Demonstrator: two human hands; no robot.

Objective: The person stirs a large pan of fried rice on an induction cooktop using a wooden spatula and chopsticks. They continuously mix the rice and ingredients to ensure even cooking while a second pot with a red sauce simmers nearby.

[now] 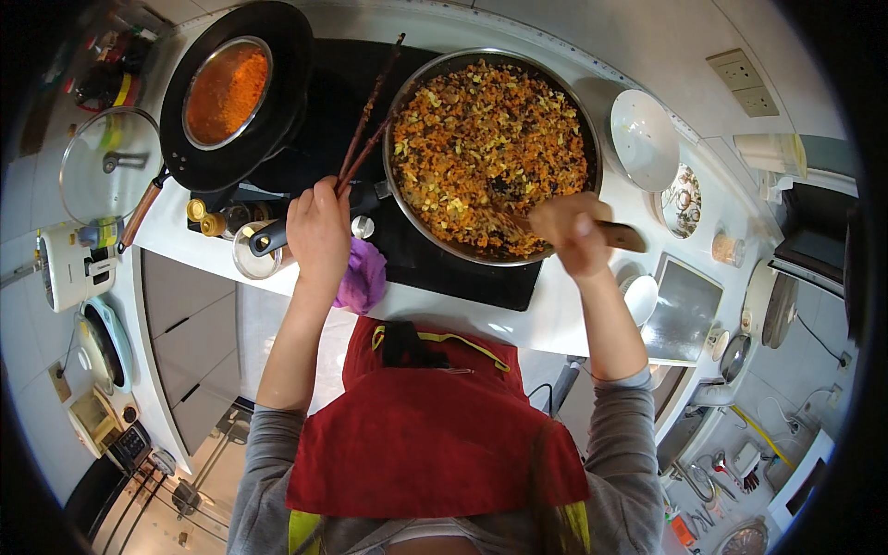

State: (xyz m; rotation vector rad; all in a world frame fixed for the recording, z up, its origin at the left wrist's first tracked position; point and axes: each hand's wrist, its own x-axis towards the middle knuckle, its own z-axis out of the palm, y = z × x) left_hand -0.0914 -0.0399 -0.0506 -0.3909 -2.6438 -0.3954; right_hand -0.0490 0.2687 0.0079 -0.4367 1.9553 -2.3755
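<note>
My left hand (319, 232) is closed around the dark handle (269, 239) of a wide frying pan (485, 263). The same hand holds a pair of wooden chopsticks (366, 111), which point up and away, one of them crossing near the pan's rim. In the pan lies a finely chopped mixture (479, 139) of orange, dark and yellow bits. My right hand (576, 232), slightly blurred, grips a wooden spatula (624, 236) over the pan's near right rim. The spatula's working end is partly lost among the food.
Left of the hob (458, 284) sits a black wok (284, 132) bearing a metal bowl (270, 62) of orange food. A glass lid (90, 159) is farther left. A purple cloth (364, 277) lies by my left hand. White bowls (645, 139) stand right of the pan.
</note>
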